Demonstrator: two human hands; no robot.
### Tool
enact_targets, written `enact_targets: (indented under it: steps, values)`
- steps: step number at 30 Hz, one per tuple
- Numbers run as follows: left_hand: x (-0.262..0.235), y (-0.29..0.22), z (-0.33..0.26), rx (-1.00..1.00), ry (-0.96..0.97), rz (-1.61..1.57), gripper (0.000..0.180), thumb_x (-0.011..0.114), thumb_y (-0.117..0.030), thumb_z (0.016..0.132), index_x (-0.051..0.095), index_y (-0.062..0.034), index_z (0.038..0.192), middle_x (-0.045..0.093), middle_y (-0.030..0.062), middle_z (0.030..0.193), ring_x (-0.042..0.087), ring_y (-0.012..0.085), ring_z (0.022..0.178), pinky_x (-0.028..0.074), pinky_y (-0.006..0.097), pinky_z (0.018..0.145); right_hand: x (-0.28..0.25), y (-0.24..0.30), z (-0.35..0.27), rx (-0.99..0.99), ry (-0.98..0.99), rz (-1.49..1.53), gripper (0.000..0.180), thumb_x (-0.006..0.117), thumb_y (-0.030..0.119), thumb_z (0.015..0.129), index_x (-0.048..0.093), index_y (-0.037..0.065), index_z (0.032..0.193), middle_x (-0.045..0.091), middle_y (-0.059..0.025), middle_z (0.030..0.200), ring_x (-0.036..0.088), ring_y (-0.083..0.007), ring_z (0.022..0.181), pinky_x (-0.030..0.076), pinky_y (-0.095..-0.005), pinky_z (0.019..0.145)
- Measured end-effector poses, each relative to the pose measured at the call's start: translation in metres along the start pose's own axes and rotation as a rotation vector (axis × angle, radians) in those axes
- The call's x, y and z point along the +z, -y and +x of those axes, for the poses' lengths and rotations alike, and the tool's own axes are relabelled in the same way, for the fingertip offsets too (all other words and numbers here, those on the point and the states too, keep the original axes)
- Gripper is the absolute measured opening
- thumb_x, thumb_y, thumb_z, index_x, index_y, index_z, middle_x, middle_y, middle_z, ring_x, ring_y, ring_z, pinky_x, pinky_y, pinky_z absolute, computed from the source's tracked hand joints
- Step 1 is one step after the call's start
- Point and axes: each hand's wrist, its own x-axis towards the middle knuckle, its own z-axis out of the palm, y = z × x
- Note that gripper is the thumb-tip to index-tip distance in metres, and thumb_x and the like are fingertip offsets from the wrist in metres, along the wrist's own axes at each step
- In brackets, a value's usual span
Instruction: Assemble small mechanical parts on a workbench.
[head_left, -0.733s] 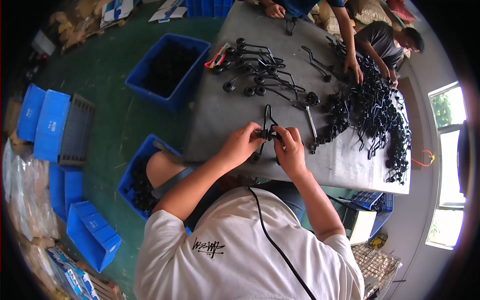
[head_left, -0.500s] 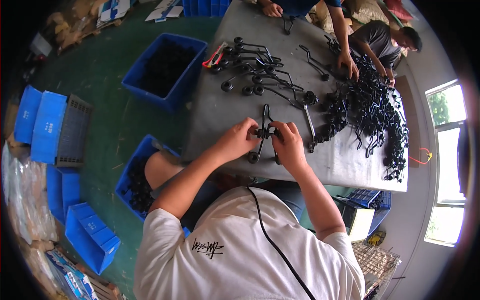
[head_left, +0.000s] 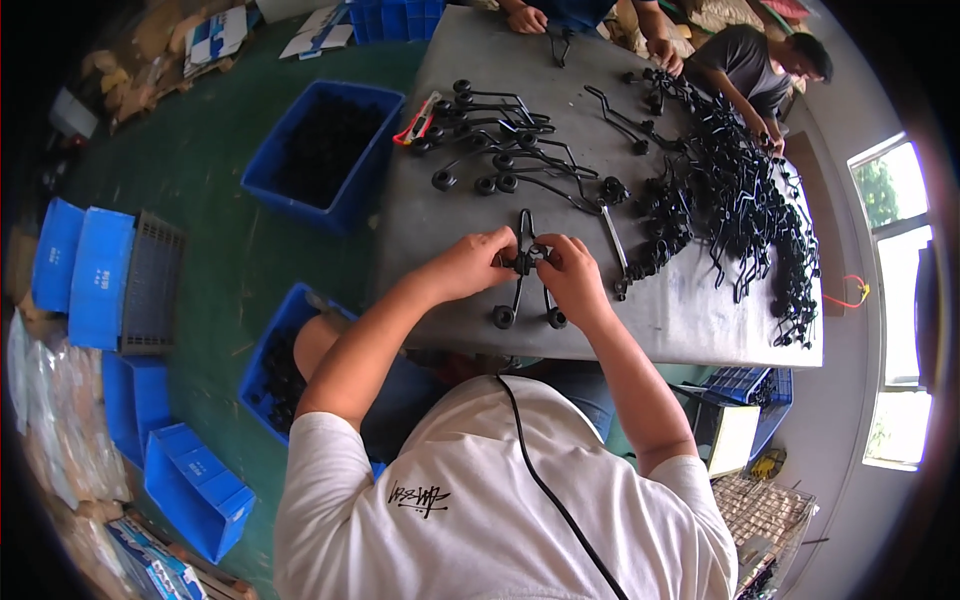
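Near the table's front edge, my left hand [head_left: 474, 264] and my right hand [head_left: 574, 278] grip a black bent-rod bracket [head_left: 526, 230] from both sides. Its narrow loop points away from me. Two legs run toward me, each tipped with a small black wheel [head_left: 503, 317]. My fingers are closed round a dark fitting at its middle, and they partly hide it. Beyond my hands lie several similar wheeled brackets [head_left: 540, 158]. A slim silver tool [head_left: 613, 240], perhaps a wrench, rests to the right of my right hand.
A heap of black rod parts [head_left: 745, 215] covers the table's right side. A red-handled cutter [head_left: 417, 122] lies at the left edge. Blue bins of black parts [head_left: 325, 150] stand on the floor at left. Two co-workers are at the far side, one hand [head_left: 664, 55] near the heap.
The far co-worker's hand has drawn back from the heap toward the far edge. My hands keep hold of the bracket, with its legs now showing further apart. The whole view has shifted slightly.
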Motion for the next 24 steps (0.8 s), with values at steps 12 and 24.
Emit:
enact_targets:
  steps: [12, 24]
  values:
    - [0.013, -0.018, 0.008, 0.073, -0.044, 0.151, 0.050, 0.081, -0.012, 0.080, 0.055, -0.0076, 0.123, 0.067, 0.0132, 0.104, 0.066, 0.0307, 0.090, 0.053, 0.039, 0.080, -0.009, -0.024, -0.037, 0.060, -0.094, 0.277, 0.042, 0.069, 0.005, 0.087, 0.064, 0.009, 0.128, 0.059, -0.0079, 0.100, 0.059, -0.0177, 0.083, 0.051, -0.0291, 0.074]
    - [0.001, -0.035, 0.010, -0.077, 0.058, 0.131, 0.049, 0.082, -0.020, 0.080, 0.058, -0.0111, 0.121, 0.066, 0.0110, 0.092, 0.062, 0.0273, 0.078, 0.052, 0.039, 0.073, -0.044, -0.080, -0.049, 0.027, -0.158, -0.255, 0.028, 0.069, 0.013, 0.089, 0.063, 0.008, 0.117, 0.060, -0.0159, 0.106, 0.063, -0.0367, 0.096, 0.053, -0.0434, 0.082]
